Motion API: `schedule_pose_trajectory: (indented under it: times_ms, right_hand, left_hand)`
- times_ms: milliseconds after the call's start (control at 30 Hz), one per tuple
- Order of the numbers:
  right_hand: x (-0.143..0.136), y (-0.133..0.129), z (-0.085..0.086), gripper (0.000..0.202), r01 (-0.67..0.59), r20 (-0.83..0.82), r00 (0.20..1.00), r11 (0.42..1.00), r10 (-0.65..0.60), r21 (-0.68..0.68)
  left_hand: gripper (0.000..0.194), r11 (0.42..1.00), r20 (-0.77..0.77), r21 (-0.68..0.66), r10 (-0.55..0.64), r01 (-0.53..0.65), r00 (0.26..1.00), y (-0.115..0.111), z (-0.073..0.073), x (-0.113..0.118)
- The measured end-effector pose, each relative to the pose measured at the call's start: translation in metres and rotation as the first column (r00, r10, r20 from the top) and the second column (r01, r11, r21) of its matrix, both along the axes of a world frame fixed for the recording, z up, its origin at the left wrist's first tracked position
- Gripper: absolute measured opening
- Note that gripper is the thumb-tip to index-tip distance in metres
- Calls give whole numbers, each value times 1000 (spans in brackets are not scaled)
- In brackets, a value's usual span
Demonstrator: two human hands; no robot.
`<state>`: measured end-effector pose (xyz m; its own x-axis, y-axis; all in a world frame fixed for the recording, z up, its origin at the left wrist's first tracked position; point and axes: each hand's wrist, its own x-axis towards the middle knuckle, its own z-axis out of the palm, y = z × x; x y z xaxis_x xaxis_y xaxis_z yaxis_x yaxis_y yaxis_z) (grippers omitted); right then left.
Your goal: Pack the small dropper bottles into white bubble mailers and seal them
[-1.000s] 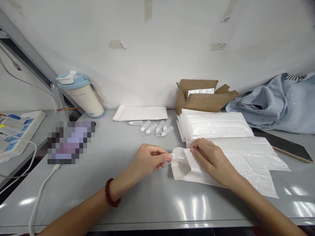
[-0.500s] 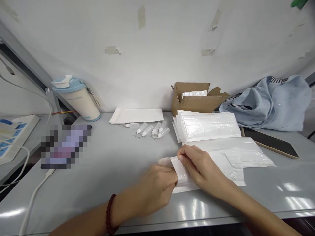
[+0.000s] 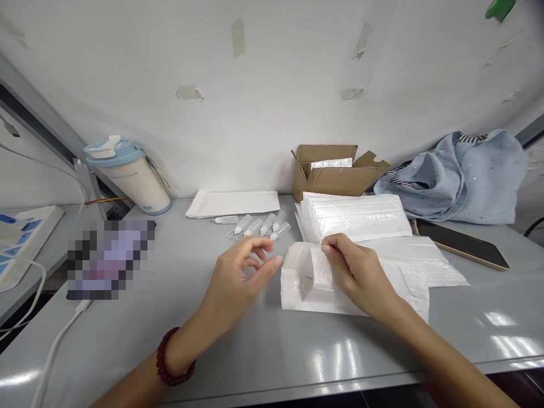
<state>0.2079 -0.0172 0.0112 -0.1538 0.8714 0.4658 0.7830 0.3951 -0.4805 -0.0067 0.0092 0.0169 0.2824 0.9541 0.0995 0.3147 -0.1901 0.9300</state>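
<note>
My right hand (image 3: 359,275) pinches the upper edge of a white bubble-lined envelope (image 3: 327,297), whose mouth gapes toward the left. To the left of that mouth is my left hand (image 3: 242,277), fingers apart and curved, with nothing in it. Several small clear dropper bottles (image 3: 253,226) lie just beyond my left hand. Behind them rests a flat white envelope (image 3: 233,203). More white bubble envelopes (image 3: 361,215) are stacked behind my right hand, and others lie partly under the held one.
An open cardboard box (image 3: 325,181) stands against the wall. At the right are a blue cloth bag (image 3: 480,175) and a black phone (image 3: 463,243). A cream tumbler (image 3: 140,184), a pixelated device (image 3: 113,260) with a white cable and a power strip (image 3: 29,243) are at the left.
My left hand has come out of the envelope's mouth, moved left and up, and opened. The envelope's mouth has widened, while my right hand still grips its edge.
</note>
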Motion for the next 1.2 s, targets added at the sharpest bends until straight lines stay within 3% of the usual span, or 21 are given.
schedule_pose_trajectory:
  times_ms: [33, 67, 167, 233, 367, 500, 633, 733, 833, 900, 967, 1200]
  right_hand:
    - [1, 0, 0, 15, 16, -3, 1000, 1000, -16, 8]
    - [1, 1, 0, 14, 24, -3, 1000, 1000, -24, 16]
    - [-4, 0, -4, 13, -8, 22, 1000, 999, 6, 52]
    - [-7, 0, -6, 12, -46, 60, 997, 992, 39, 121]
    - [-12, -3, -6, 9, -143, 168, 981, 947, 97, 287]
    - [-17, -12, -7, 20, -249, 338, 930, 921, 142, 298]
    - [-22, -20, -17, 42, -265, 586, 809, 917, 44, 298]
    - [-24, -23, -20, 40, -245, 686, 726, 918, -39, 311]
    - [-23, -24, -17, 41, -238, 681, 730, 915, -52, 326]
    - [-21, -25, -14, 40, -231, 664, 747, 919, -43, 319]
    - [-20, -24, -12, 39, -228, 650, 759, 923, -30, 310]
    - [-16, -22, -11, 38, -221, 590, 807, 916, -21, 335]
  left_hand:
    - [39, 999, 27, -49, 23, -22, 999, 2, -3, 0]
    - [45, 991, 50, -128, -23, 29, 998, 3, -6, 1]
    - [27, 883, 92, -362, -286, 299, 954, -1, -13, 8]
    - [28, 842, 45, -421, -351, 336, 935, -4, -17, 12]
    - [34, 854, 23, -431, -312, 291, 950, -4, -21, 13]
    - [34, 874, 131, -437, -175, 215, 976, 6, -22, 9]
    - [32, 854, 264, -497, -19, 154, 964, 12, -19, 6]
    - [32, 827, 303, -526, -36, 199, 952, 11, -18, 6]
    - [38, 885, 163, -432, -111, 172, 980, 7, -18, 7]
    - [40, 958, 2, -267, -103, 100, 995, 2, -17, 7]
    - [39, 994, -116, -88, -78, 68, 990, -3, -14, 8]
    - [33, 961, -68, 212, -168, 179, 983, -14, -12, 7]
